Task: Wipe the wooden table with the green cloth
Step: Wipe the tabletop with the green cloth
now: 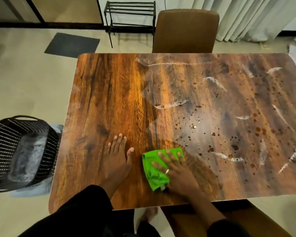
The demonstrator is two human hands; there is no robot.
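Note:
The wooden table (109, 93) fills the middle of the head view. Its left part shines bare; its right part carries dark drops, brown spots and white smears (215, 82). A crumpled green cloth (152, 175) lies near the front edge. My right hand (176, 170) presses flat on top of it, fingers spread, a ring on one finger. My left hand (117, 156) rests flat on the bare wood just left of the cloth, fingers apart, holding nothing.
A brown chair (186, 29) stands at the table's far side and another (229, 218) at the near right. A black woven basket (22, 151) sits on the floor to the left. A black metal rack (130, 16) and a dark mat (72, 45) lie beyond.

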